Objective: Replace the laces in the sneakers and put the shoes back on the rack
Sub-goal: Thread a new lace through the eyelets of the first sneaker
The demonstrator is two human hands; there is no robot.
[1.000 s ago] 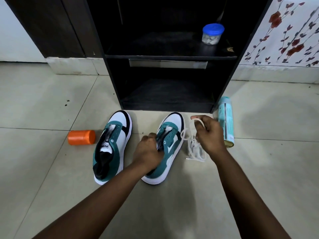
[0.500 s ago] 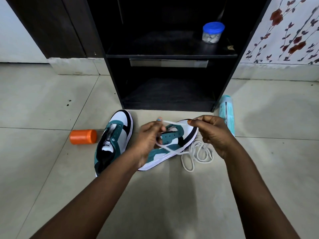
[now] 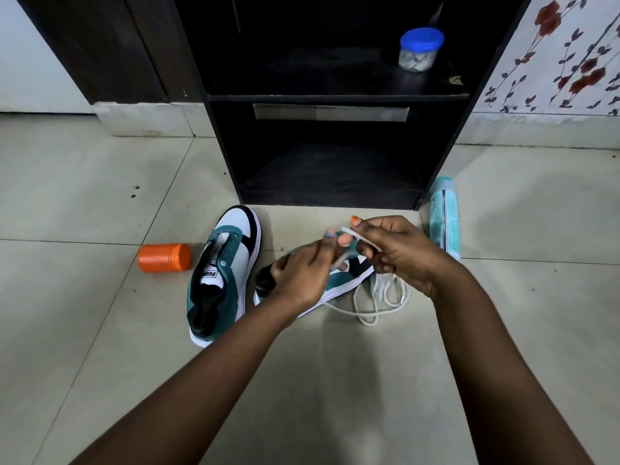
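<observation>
Two green, white and black sneakers lie on the tiled floor in front of a black shoe rack (image 3: 335,95). The left sneaker (image 3: 223,273) stands upright with no lace in it. The right sneaker (image 3: 339,283) is turned sideways and mostly hidden under my hands. My left hand (image 3: 302,276) pinches the end of a white lace (image 3: 379,297) above this shoe. My right hand (image 3: 396,253) grips the same lace a little further along. The remainder of the lace lies coiled on the floor below my right hand.
An orange container (image 3: 164,257) lies on its side left of the sneakers. A teal spray can (image 3: 444,216) lies by the rack's right foot. A blue-lidded jar (image 3: 419,50) stands on the rack's upper shelf. The lower shelf holds nothing.
The right sneaker has been turned from pointing at the rack to lying sideways. Both hands have come together above it, each holding the white lace.
</observation>
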